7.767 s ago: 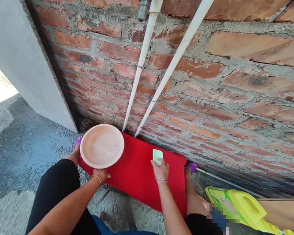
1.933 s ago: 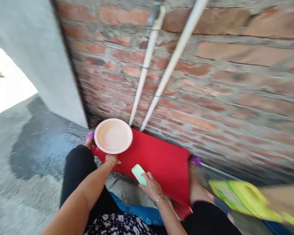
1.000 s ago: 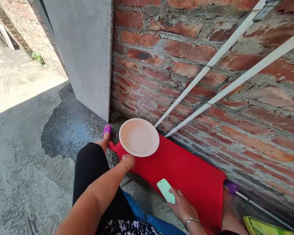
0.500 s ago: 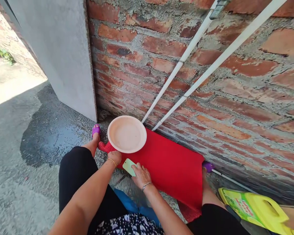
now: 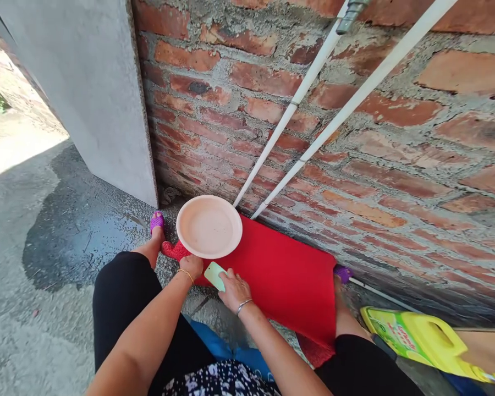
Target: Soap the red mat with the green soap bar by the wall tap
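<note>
A red mat (image 5: 289, 269) lies over the ground in front of me, its looped underside showing where the edges curl. On its left part stands a pale pink basin (image 5: 209, 226). My left hand (image 5: 193, 265) is closed at the mat's near left edge, just below the basin's rim, with its fingertips hidden. In my right hand (image 5: 236, 291) is a pale green scrubbing brush (image 5: 215, 275), held flat against the mat with its underside out of sight.
A brick wall (image 5: 247, 132) with two white pipes (image 5: 291, 110) rises behind the mat. A grey slab (image 5: 91, 99) leans at the left beside wet concrete (image 5: 86, 231). A yellow jug (image 5: 421, 335) lies at the lower right. My purple-slippered feet flank the mat.
The view has shifted slightly, so the scene sits a little further left. Both hands keep nearly the same places on the mat, and the basin has not moved.
</note>
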A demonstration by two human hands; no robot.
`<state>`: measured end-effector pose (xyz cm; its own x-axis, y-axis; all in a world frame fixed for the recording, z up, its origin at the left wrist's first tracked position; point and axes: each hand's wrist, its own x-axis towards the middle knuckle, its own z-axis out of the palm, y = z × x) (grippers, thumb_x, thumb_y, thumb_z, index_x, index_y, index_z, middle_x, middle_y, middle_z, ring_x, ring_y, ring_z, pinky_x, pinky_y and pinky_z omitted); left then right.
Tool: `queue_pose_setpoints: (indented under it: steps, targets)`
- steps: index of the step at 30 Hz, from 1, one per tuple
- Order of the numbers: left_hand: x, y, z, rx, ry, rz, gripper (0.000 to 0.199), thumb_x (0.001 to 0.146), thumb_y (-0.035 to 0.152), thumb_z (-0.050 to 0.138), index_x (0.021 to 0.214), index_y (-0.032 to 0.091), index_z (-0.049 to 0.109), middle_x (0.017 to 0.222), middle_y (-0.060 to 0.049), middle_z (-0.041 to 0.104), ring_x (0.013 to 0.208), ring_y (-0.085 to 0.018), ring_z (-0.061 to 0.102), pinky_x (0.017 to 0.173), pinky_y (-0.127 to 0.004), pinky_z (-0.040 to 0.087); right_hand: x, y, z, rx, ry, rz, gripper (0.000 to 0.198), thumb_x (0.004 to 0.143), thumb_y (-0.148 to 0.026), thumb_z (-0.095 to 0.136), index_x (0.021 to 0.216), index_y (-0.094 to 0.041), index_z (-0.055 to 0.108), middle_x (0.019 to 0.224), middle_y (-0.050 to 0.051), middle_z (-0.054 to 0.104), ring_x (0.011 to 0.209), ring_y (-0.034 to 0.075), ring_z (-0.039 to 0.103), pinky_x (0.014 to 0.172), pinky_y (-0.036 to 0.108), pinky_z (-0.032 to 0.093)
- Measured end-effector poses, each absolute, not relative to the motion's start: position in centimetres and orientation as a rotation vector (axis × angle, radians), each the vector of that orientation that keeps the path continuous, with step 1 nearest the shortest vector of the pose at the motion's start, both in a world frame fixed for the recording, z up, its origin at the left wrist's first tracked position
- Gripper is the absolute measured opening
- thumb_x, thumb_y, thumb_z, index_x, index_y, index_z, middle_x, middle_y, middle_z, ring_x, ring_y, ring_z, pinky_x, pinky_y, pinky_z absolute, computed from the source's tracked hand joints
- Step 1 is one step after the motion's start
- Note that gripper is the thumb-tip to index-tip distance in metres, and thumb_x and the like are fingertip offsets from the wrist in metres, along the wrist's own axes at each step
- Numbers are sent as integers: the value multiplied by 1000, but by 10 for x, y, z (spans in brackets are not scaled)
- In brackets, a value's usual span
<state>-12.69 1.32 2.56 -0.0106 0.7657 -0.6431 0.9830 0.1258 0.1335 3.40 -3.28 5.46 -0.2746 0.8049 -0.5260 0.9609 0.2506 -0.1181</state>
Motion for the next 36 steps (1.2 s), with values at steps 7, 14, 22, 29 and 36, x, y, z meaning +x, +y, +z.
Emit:
queue_pose_setpoints:
  steps: [7, 14, 22, 29, 36]
  targets:
    - [-121, 14, 28, 1701, 1792, -512, 38, 88, 15, 38, 116, 13, 64, 120, -19, 65, 114, -25, 61, 92, -36, 48, 86, -38, 45, 1732, 2024, -598, 45, 74, -23, 59, 119, -28, 54, 118, 8, 55, 104, 24, 57, 84, 33, 38]
    - [-101, 15, 24, 1758, 1690, -526, 36, 84, 23, 50, 116, 14, 63, 122, -20, 64, 115, -27, 60, 94, -40, 46, 194, -74, 53, 2062, 1573, -528, 45, 80, -30, 54, 124, -23, 50, 113, 10, 57, 103, 25, 60, 82, 33, 40]
    - [-90, 7, 29, 1810, 1628, -651, 69, 61, 43, 75, 123, 19, 57, 124, -15, 65, 118, -28, 58, 98, -38, 46, 105, -76, 34, 1949, 1978, -727, 48, 73, -32, 63, 119, -25, 53, 119, 10, 57, 104, 25, 58, 84, 31, 41]
    - [-82, 7, 27, 1804, 1658, -663, 63, 73, 51, 63, 124, 14, 57, 128, -18, 61, 120, -29, 56, 99, -38, 45, 121, -82, 33, 1996, 1923, -740, 51, 70, -23, 63, 120, -26, 52, 123, 9, 56, 108, 26, 57, 85, 33, 41]
    - [-73, 9, 26, 1825, 1690, -714, 57, 72, 42, 70, 120, 14, 60, 125, -19, 63, 118, -27, 58, 97, -36, 47, 221, -103, 48, 2236, 1439, -694, 44, 74, -24, 57, 118, -25, 51, 112, 11, 57, 98, 25, 63, 78, 34, 43]
